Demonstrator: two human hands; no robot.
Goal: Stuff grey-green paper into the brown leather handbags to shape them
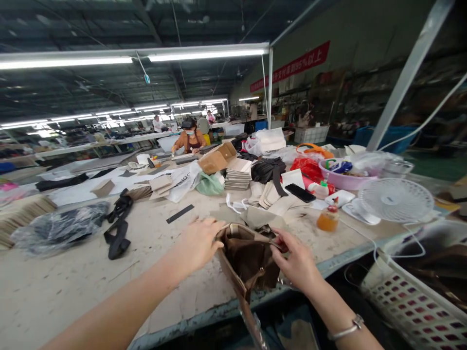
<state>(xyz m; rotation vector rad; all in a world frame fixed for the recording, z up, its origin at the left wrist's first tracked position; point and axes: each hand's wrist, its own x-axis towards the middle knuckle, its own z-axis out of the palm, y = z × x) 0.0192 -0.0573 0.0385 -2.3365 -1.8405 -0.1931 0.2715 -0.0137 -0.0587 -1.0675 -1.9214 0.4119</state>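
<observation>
A brown bag with its mouth spread wide rests at the table's front edge, its dark lining showing and a strap hanging down toward me. My left hand grips the bag's left rim, thumb near the opening and fingers over the outside. At the right rim, my right hand pinches the edge between thumb and fingers. Grey-beige flat pieces lie just behind the bag. A dark strip is on the table beyond my left hand.
Plastic-wrapped dark goods and black straps lie left. Stacked panels, a phone, a jar of orange liquid and a white fan stand behind and right. A white basket is low right. A co-worker sits opposite.
</observation>
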